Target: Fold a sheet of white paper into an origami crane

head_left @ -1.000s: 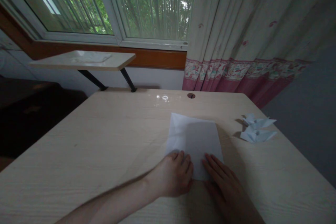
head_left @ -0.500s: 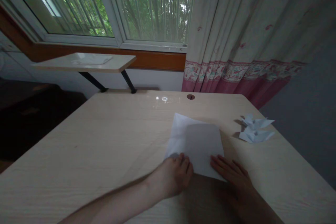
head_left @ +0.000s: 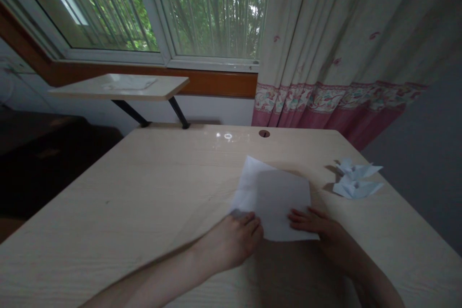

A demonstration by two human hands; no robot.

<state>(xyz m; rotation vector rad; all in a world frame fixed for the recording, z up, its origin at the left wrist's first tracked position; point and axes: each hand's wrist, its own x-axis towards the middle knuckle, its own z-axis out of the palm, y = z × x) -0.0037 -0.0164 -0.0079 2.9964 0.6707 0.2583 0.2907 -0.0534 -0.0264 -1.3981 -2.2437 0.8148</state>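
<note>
A white sheet of paper lies on the desk, its far left corner pointing toward the window. My left hand is at the sheet's near left edge, fingers curled down and closed on the paper there; the fingertips are partly hidden. On the near right part of the sheet rests my right hand, open, with its fingers stretched out over the paper. Two folded white paper shapes with pointed ends, a farther one and a nearer one, sit to the right of the sheet.
The pale wooden desk carries a raised shelf at its back left, held by black supports, with a pale flat item on it. A round cable hole is near the back edge. A curtain hangs behind at right.
My right hand has moved slightly away from me along the sheet's right side, its fingers now pointing more to the left. The sheet has turned slightly clockwise. My left hand stays at its corner.
</note>
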